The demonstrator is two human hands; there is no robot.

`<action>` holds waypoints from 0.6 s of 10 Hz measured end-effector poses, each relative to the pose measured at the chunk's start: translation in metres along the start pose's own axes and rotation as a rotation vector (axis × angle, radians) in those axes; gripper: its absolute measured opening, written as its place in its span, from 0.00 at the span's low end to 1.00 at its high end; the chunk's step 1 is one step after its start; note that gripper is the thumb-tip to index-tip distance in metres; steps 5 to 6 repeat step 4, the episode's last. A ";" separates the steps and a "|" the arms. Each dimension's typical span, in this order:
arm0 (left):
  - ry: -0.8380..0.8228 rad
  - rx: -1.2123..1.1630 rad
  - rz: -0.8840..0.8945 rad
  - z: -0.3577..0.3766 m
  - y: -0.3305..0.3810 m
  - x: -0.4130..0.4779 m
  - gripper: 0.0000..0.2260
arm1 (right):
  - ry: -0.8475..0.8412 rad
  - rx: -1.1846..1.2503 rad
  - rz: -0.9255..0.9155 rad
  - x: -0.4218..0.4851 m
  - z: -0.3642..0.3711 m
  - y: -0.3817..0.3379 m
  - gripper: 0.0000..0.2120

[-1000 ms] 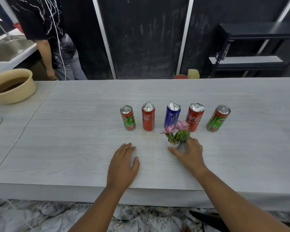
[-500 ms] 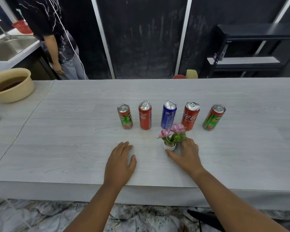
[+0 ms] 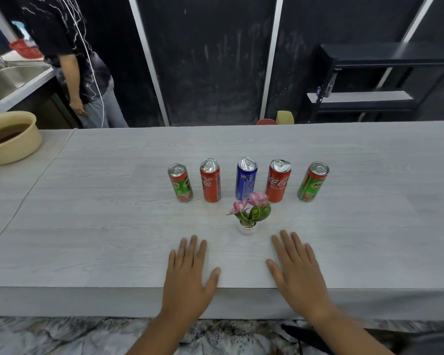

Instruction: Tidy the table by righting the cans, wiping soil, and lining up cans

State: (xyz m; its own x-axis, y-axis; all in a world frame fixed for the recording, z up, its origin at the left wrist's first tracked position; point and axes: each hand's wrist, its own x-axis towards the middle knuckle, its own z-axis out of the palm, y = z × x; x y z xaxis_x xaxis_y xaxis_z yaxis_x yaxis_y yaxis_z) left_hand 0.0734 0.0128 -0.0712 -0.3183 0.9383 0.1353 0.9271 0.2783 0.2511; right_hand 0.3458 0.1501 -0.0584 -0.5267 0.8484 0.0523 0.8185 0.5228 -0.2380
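While both hands lie flat on the surface (image 3: 87, 226), nothing is gripped. Left hand (image 3: 187, 275): palm down, fingers straight and slightly spread, at the near edge. Right hand (image 3: 297, 272): same pose, well apart from the left.

Row count is five, all upright, in one line across the middle of the surface, none touching:
1. left Milo can (image 3: 181, 184), green
2. left Coke can (image 3: 210, 181), red
3. blue can (image 3: 246, 179), centre
4. right Coke can (image 3: 278, 181), red
5. right Milo can (image 3: 313, 183), green

That makes two Milo, two Coke, one blue.

One flower pot (image 3: 248, 228): small, white, pink blooms, upright. It stands just in front of the gap between the blue can and the right Coke can, between the row and the hands, touching neither hand.

One tan bowl (image 3: 13, 142) sits at the far left with brown contents. One bystander (image 3: 69, 47) stands behind the surface beside a steel sink (image 3: 8, 78). One dark shelf rack (image 3: 382, 80) is at the back right.
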 end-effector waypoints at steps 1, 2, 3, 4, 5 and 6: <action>-0.016 0.060 -0.020 0.010 0.008 -0.014 0.34 | -0.074 -0.080 0.025 -0.022 0.003 0.001 0.33; -0.071 0.000 -0.045 -0.001 0.014 -0.006 0.34 | -0.106 -0.083 0.055 -0.017 -0.002 -0.005 0.34; -0.056 -0.091 -0.023 -0.008 0.013 -0.025 0.30 | -0.178 -0.074 -0.009 -0.031 -0.019 0.009 0.37; 0.018 -0.109 0.106 -0.016 -0.003 -0.065 0.13 | 0.066 0.081 -0.052 -0.068 -0.037 0.011 0.37; 0.018 -0.109 0.106 -0.016 -0.003 -0.065 0.13 | 0.066 0.081 -0.052 -0.068 -0.037 0.011 0.37; 0.018 -0.109 0.106 -0.016 -0.003 -0.065 0.13 | 0.066 0.081 -0.052 -0.068 -0.037 0.011 0.37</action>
